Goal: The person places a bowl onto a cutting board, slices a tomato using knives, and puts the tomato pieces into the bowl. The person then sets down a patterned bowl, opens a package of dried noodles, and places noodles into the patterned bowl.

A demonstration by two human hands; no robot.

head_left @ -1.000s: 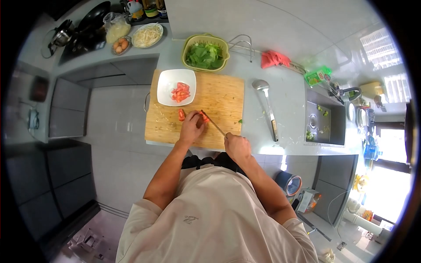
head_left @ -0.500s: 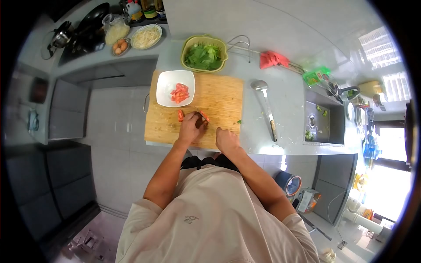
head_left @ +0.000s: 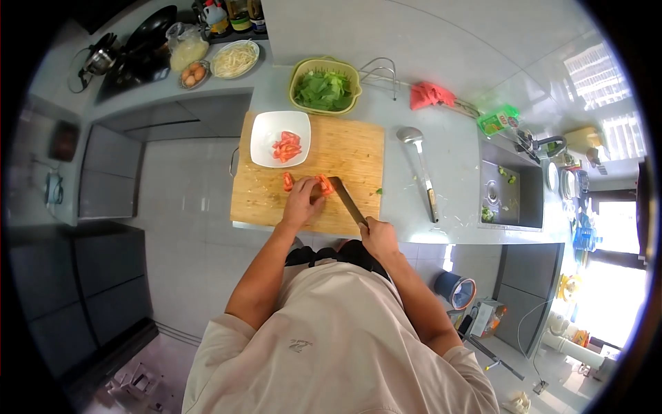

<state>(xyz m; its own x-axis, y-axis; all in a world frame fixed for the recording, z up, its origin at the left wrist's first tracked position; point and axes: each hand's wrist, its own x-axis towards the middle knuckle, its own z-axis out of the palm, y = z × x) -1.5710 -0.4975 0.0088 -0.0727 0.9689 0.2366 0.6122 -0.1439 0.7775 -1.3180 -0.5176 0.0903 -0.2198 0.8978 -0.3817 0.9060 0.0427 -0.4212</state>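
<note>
My left hand (head_left: 302,201) is closed over a piece of tomato (head_left: 325,184) on the wooden cutting board (head_left: 348,148), the cut red end showing past my fingertips. My right hand (head_left: 379,238) is wrapped round the handle of a kitchen knife (head_left: 347,201), whose blade slants across the board with its tip beside the tomato. A separate tomato piece (head_left: 287,181) lies just left of my left fingers. Above it on the board, a square white bowl (head_left: 261,146) holds cut tomato pieces (head_left: 287,146).
Behind the board stands a yellow-green basket (head_left: 294,96) of leafy greens. A ladle (head_left: 422,165) lies to its right, before the sink (head_left: 525,200). Eggs (head_left: 194,74), a plate of pale shreds (head_left: 235,59) and a wok (head_left: 152,29) are at the back left.
My right hand has moved right and slightly toward me, and the knife blade now shows turned flat beside the tomato. My left hand stays on the tomato.
</note>
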